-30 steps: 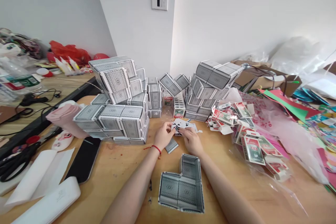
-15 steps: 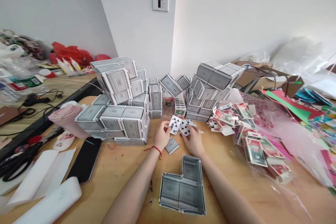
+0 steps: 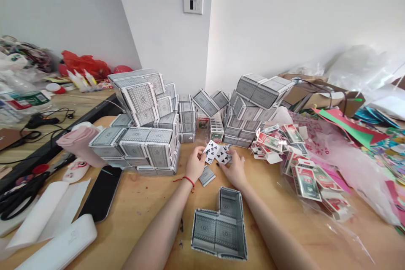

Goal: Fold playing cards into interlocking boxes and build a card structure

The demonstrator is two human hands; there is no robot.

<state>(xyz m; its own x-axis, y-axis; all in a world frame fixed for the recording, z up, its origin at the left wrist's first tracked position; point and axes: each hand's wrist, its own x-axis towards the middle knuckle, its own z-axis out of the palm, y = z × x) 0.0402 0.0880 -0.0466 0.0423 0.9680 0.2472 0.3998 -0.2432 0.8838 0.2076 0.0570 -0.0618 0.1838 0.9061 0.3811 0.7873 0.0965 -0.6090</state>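
Left hand [image 3: 195, 163] pinched fanned club playing cards [image 3: 212, 152] at frame centre; right hand [image 3: 234, 172] curled against them, grip unclear. Card box [image 3: 207, 176] lay just below; stacked card boxes [image 3: 147, 147] stood beyond, loose printed cartons [image 3: 303, 181] heaped right.

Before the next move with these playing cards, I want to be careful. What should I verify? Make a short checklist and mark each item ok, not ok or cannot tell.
1. Left hand holds the fanned playing cards, club faces up: ok.
2. Right hand has a firm hold on the cards: cannot tell, its fingers are only at their edge.
3. Number of cards in the fan: cannot tell, they overlap.
4. Gray-backed card lies flat on the table, apart from both hands: ok.
5. L-shaped group of card boxes sits flat between the forearms: ok.
6. Stacked card boxes are neatly aligned: not ok, they sit at uneven angles.
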